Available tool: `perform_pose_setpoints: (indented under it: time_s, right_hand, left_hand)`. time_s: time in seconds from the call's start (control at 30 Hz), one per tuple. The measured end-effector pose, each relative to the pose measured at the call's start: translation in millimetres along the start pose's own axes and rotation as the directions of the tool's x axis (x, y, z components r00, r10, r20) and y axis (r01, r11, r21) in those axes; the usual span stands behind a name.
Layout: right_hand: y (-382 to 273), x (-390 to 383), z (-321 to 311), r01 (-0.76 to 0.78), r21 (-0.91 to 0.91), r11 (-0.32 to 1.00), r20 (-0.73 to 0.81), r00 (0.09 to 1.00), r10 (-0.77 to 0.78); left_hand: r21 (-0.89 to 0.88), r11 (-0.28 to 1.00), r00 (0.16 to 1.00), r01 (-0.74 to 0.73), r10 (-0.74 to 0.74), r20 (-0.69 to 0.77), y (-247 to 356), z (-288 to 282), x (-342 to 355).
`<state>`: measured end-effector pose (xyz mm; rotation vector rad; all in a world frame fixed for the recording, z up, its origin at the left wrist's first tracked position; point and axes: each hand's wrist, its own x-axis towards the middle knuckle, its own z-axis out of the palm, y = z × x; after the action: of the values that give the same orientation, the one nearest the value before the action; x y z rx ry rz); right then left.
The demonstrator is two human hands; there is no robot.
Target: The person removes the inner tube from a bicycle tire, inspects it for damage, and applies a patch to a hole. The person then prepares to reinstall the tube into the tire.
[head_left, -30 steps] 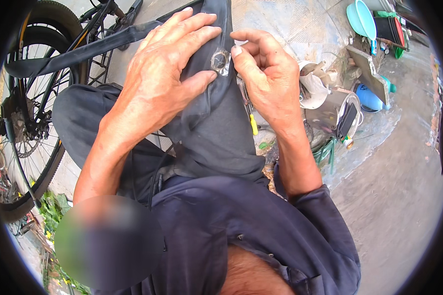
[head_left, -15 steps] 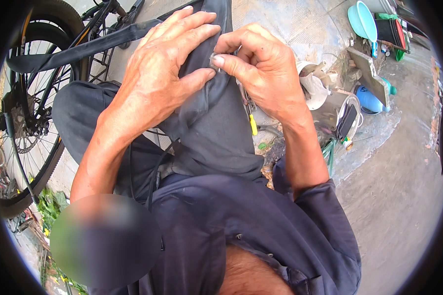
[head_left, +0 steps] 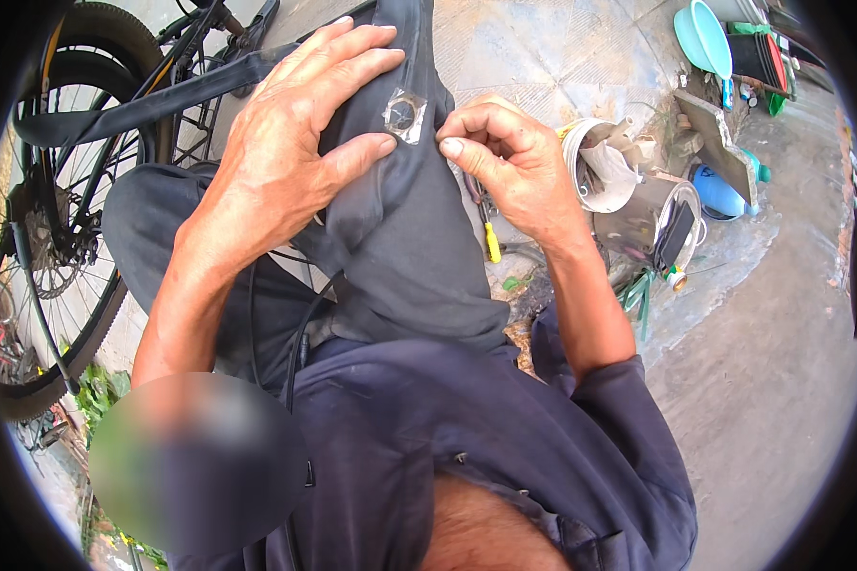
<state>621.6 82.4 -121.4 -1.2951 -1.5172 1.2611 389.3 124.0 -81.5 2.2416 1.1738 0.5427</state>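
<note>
Across my raised dark-trousered leg lies a flat black bicycle inner tube (head_left: 152,107), its loop reaching left toward the bike. On it sits a round dark patch (head_left: 403,113) under a squarish piece of clear, shiny film. My left hand (head_left: 281,143) rests on the tube with fingers stretched and thumb apart, its thumb tip beside the film's lower left corner. Just right of the patch, at the tube's edge, my right hand (head_left: 514,162) has thumb and forefinger pinched together. Whatever is between those fingertips, if anything, is too small to make out.
A bicycle wheel (head_left: 100,328) stands close on the left. Right of my leg lie a yellow-handled tool (head_left: 491,243), a white bucket (head_left: 573,157), a metal can (head_left: 628,233) and a blue jug (head_left: 714,195). A turquoise basin (head_left: 700,38) is farther back.
My right hand has moved off the patch to the right and slightly down, uncovering the patch and its film. My left hand has shifted slightly left, still on the tube.
</note>
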Motion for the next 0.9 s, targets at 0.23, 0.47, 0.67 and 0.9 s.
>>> perform_pose_setpoints:
  time_s: [0.23, 0.47, 0.67, 0.9]
  right_hand:
    - [-27, 3, 4, 0.344, -0.365, 0.865, -0.057, 0.919, -0.390]
    - [-25, 11, 10, 0.509, -0.622, 0.595, 0.074, 0.795, -0.602]
    - [-24, 12, 15, 0.485, -0.681, 0.549, 0.117, 0.812, -0.572]
    - [-37, 7, 12, 0.353, -0.564, 0.746, 0.024, 0.911, -0.412]
  left_hand:
    - [-0.029, 0.999, 1.000, -0.019, 0.019, 0.009, 2, 2, 5]
    - [-0.055, 0.998, 0.999, -0.028, 0.029, 0.033, 8, -2, 6]
    - [-0.032, 0.999, 0.998, -0.031, 0.033, 0.045, 7, -3, 5]
    - [-0.042, 0.998, 0.998, -0.036, 0.038, 0.044, 5, -3, 4]
